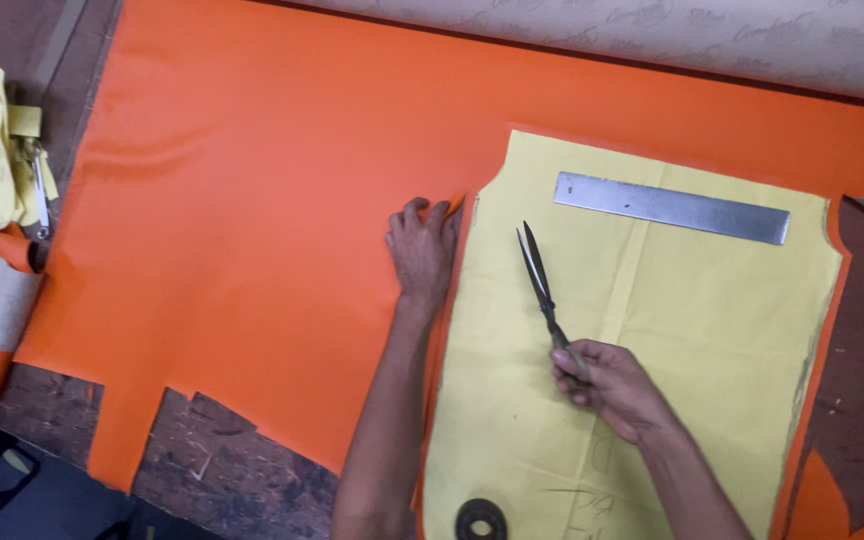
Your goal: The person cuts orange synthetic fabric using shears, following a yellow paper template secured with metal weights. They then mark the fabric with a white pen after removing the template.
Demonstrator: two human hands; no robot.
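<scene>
Fingers [430,222] of left hand [422,255] flat on orange cloth [242,210]; right hand [607,385] clamped on scissors [542,285].
Cutting along yellow pattern [672,330], blades right of flat fingers; next, likely edge alignment.

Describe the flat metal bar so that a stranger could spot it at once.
Find the big orange fabric spread over the table, then the yellow paper pattern lying on its right part. Near the pattern's top edge lies the metal bar: long, flat, silver-grey and straight, unlike the dark scissors below it.
</scene>
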